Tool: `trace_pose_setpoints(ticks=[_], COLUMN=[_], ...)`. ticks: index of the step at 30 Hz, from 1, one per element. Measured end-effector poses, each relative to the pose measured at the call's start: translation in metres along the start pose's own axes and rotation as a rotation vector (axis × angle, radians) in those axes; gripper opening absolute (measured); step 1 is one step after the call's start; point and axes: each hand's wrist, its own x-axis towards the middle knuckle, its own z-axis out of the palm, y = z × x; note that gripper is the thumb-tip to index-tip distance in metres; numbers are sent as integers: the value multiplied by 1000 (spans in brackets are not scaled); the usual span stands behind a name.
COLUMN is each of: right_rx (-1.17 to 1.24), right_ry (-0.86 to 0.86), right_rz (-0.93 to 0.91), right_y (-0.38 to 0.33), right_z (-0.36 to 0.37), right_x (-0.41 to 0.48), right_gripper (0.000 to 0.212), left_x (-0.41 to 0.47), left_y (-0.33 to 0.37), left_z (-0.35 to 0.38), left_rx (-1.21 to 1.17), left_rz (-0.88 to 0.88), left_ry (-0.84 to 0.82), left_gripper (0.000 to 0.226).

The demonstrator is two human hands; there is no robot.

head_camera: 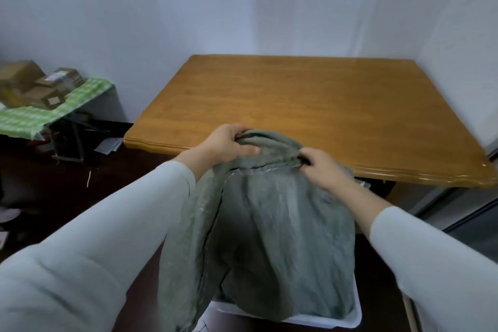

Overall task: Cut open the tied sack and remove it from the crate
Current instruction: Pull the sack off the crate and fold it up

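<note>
A grey-green woven sack stands upright in a white crate, of which only the rim shows at the bottom. The sack's bunched top reaches up over the near edge of the wooden table. My left hand is closed around the top left of the bunched fabric. My right hand grips the top right of it. Both arms wear light long sleeves. Whether the sack's mouth is tied or cut I cannot make out. No cutting tool is in view.
A wooden table fills the middle, set against white walls. At the left a small table with a green checked cloth carries cardboard boxes. Dark floor with scraps of paper lies below it.
</note>
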Motion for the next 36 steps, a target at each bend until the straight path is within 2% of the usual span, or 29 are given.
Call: trace_pose_setpoints(ticks=[1, 2, 3, 5, 8, 9, 11, 12, 13, 15, 16, 17, 19, 21, 23, 25, 27, 28, 31, 32, 35, 36], right_rx=[-27, -67, -104, -94, 123, 232, 340, 293, 159, -199, -333, -415, -441, -321, -61, 234, 322, 275, 54, 51, 127, 129], right_ry=[5, 18, 24, 52, 9, -9, -24, -56, -114, -236, -235, -186, -21, 110, 265, 513, 729, 739, 485, 486, 637, 600], right_rz=[41, 69, 78, 39, 13, 49, 142, 189, 233, 306, 335, 357, 382, 359, 337, 283, 183, 165, 264, 267, 195, 216], right_y=[-2, -4, -9, -19, -30, -31, -19, -9, 3, 29, 39, 45, 53, 52, 44, 31, 15, 10, 12, 15, 23, 25], right_z=[-9, -17, -25, -36, -44, -50, -69, -82, -96, -115, -118, -118, -113, -114, -122, -135, -142, -142, -132, -134, -140, -139], right_x=[2, 3, 4, 2, -7, -13, -21, -26, -31, -38, -41, -45, -46, -43, -40, -39, -43, -43, -50, -51, -52, -54], right_gripper=[8, 12, 17, 24, 24, 25, 29, 31, 33, 35, 30, 28, 38, 46, 43, 33, 32, 35, 45, 43, 30, 32], left_x=[-3, -7, -14, -26, -38, -40, -46, -52, -57, -63, -57, -50, -31, -14, -4, 3, 3, 6, 11, 13, 12, 11], left_y=[-9, -18, -25, -40, -62, -73, -97, -108, -117, -124, -123, -117, -91, -53, -9, 25, 52, 58, 54, 51, 50, 50], left_z=[6, 17, 32, 73, 120, 125, 123, 119, 114, 96, 87, 81, 65, 43, 14, -9, -21, -22, -18, -18, -22, -24], left_rx=[108, 178, 215, 192, 37, 19, 70, 120, 167, 148, 100, 37, -192, -551, -975, -1105, -957, -876, -784, -759, -781, -812], left_rz=[-56, -119, -163, -194, -318, -391, -481, -500, -520, -564, -594, -621, -671, -658, -639, -561, -358, -283, -295, -289, -244, -264], left_ry=[21, 32, 39, 68, 209, 230, 246, 245, 231, 233, 245, 268, 318, 448, 539, 522, 525, 518, 458, 457, 502, 522], left_gripper=[106, 134, 149, 155, 130, 112, 59, 36, 25, 24, 29, 36, 40, 34, 33, 34, 25, 23, 12, 10, 13, 12])
